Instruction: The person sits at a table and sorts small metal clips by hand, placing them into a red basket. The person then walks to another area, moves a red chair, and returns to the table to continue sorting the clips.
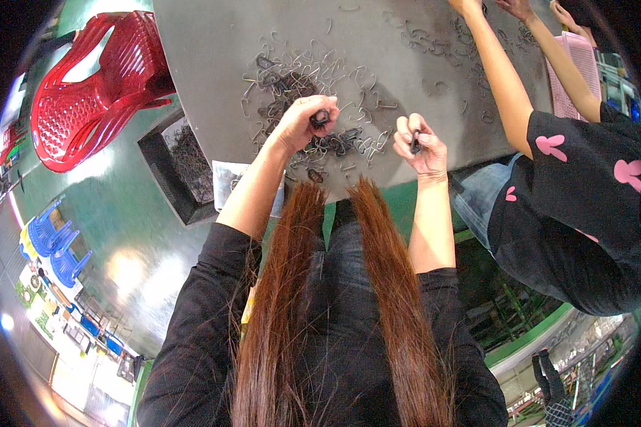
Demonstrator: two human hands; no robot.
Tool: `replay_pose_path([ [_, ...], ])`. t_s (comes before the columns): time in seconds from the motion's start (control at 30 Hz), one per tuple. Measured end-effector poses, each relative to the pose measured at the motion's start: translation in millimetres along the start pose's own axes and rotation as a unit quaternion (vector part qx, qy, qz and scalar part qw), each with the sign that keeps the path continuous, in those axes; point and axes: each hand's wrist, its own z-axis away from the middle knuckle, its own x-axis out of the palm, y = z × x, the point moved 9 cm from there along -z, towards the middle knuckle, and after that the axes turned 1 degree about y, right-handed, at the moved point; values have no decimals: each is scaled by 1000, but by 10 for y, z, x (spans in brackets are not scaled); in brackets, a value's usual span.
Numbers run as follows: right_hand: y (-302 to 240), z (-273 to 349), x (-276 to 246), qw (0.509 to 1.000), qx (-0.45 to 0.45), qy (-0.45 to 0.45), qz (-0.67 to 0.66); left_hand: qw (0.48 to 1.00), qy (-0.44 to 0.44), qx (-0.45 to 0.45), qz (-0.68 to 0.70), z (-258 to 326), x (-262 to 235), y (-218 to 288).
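Curling its fingers inward, the person's left hand [303, 124] closes around a small black piece [320, 119], whose exact shape is mostly hidden in the fist. Just to its right and slightly nearer the body, the right hand [424, 153] is raised with fingers bent, pinching a dark piece [416, 142] that is too small to make out fully. Under and beyond the left hand spreads a loose pile [285, 82] of thin, curved, dark bits, some matted in clumps, some scattered singly toward the right hand. All of them lie on a grey table [214, 64]. To the left of the left hand, below table level, a black crate [165, 174] holds more dark bits, and farther left stands a glossy red chair [100, 92]. Beside the left forearm is a pale printed sheet [225, 178], partly covered by it. To the right of the right hand, a co-worker [548, 192] in a black top with pink rabbit shapes reaches over the table, near a pink basket [580, 67].
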Motion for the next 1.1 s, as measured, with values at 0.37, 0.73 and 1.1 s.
replay_pose_path([
  [0.37,183,-57,-409,900,109,205,369,755,125,131,-630,59,172,-220],
  [0.73,556,-30,-172,474,143,220,840,840,128,222,-477,178,16,173],
  [1.1,321,-51,-243,540,129,291,779,990,22,53,128,283,-117,172],
])
